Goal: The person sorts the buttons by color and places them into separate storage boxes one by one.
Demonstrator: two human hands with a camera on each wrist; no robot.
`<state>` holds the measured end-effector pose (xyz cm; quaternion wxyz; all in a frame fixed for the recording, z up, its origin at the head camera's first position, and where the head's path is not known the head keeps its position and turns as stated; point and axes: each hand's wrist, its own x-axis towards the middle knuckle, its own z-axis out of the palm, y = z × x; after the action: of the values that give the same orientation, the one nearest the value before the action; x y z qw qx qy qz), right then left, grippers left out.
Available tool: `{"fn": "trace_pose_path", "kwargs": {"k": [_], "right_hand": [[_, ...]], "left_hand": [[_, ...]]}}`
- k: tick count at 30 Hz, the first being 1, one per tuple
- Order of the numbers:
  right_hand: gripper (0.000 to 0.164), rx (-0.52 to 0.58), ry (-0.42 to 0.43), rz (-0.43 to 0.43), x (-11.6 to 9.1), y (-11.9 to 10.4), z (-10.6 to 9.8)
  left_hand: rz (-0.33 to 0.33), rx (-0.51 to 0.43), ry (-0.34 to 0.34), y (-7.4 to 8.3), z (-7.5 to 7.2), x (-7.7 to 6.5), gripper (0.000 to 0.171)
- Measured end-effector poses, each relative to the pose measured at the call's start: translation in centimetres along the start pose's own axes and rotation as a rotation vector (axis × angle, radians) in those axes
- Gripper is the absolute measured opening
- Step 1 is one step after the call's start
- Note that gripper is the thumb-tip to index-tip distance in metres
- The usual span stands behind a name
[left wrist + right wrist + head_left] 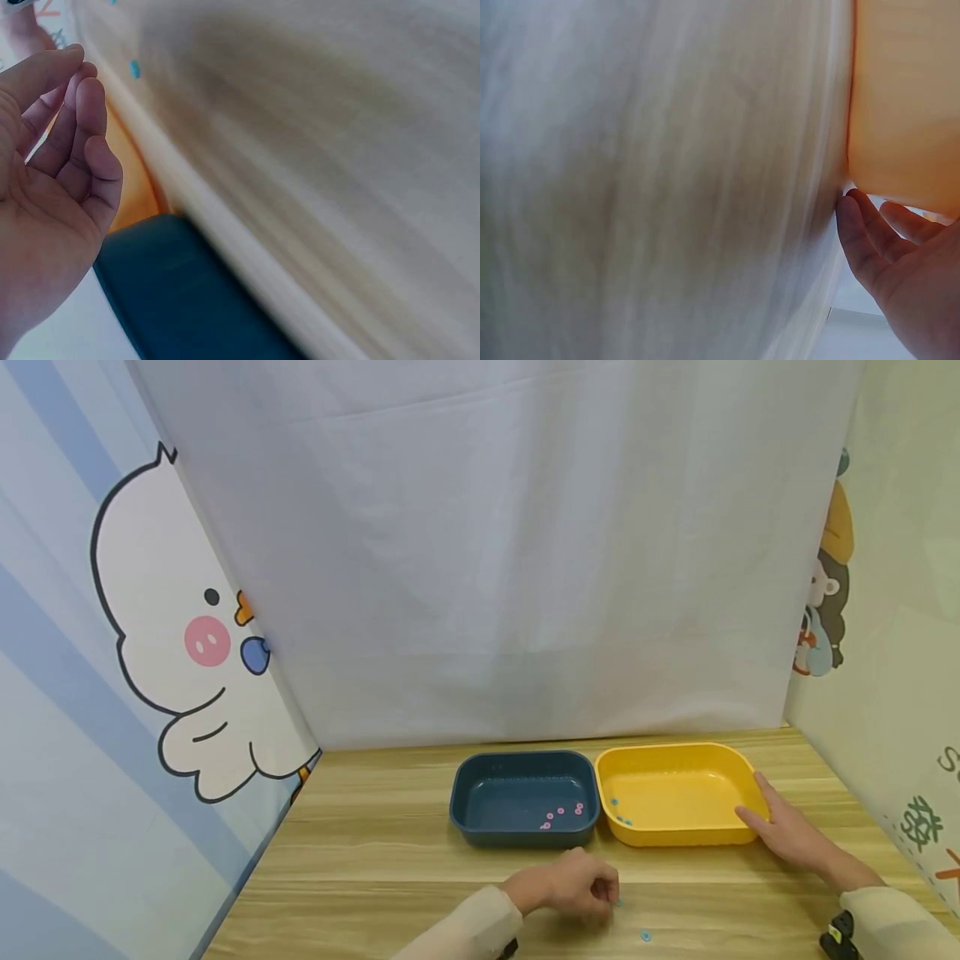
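My left hand point(573, 885) is low over the table in front of the two trays, its fingers loosely bent. Thumb and fingertips come close together in the left wrist view, and nothing shows between them. Right by those fingertips lies a small blue ring point(135, 69); a second blue ring point(646, 935) lies nearer the front. With my right hand point(787, 835) I hold the yellow tray point(675, 837) at its near right corner, thumb over the rim and fingers along the outer side. A few blue rings point(615, 802) lie inside its left end.
A dark blue tray point(525, 839) stands left of the yellow tray, their sides close together. Several pink rings point(560, 811) lie in its right part. Behind the wooden table point(360, 835) hangs a white curtain point(480, 568); printed panels stand at both sides.
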<state>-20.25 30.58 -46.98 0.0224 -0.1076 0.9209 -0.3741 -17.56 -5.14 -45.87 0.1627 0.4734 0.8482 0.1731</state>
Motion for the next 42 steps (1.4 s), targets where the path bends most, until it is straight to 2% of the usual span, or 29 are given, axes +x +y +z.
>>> {"fn": "trace_pose_path", "kwargs": {"k": [2, 12, 19, 31, 37, 42], "right_hand": [[0.082, -0.002, 0.000, 0.003, 0.0, 0.0, 0.0], [0.081, 0.001, 0.005, -0.009, -0.1, -0.2, -0.1], [0.080, 0.008, 0.010, -0.019, -0.2, -0.2, -0.2], [0.081, 0.001, 0.007, -0.006, -0.3, -0.4, -0.3], [0.080, -0.003, 0.009, -0.004, -0.3, -0.4, -0.4], [0.081, -0.009, 0.009, 0.002, -0.3, -0.5, -0.4]], "left_hand": [[0.002, -0.002, 0.024, 0.0, -0.6, 0.0, 0.006], [-0.001, -0.136, 0.101, -0.1, -3.3, 0.8, 0.005], [-0.064, -0.188, 0.138, 0.1, -4.9, 1.3, 0.010], [-0.142, -0.163, 0.234, -0.5, -5.9, 3.4, 0.010], [-0.204, -0.276, 0.283, -0.8, -6.2, 4.4, 0.010], [-0.224, -0.351, 0.306, -1.2, -6.0, 5.1, 0.010]]}}
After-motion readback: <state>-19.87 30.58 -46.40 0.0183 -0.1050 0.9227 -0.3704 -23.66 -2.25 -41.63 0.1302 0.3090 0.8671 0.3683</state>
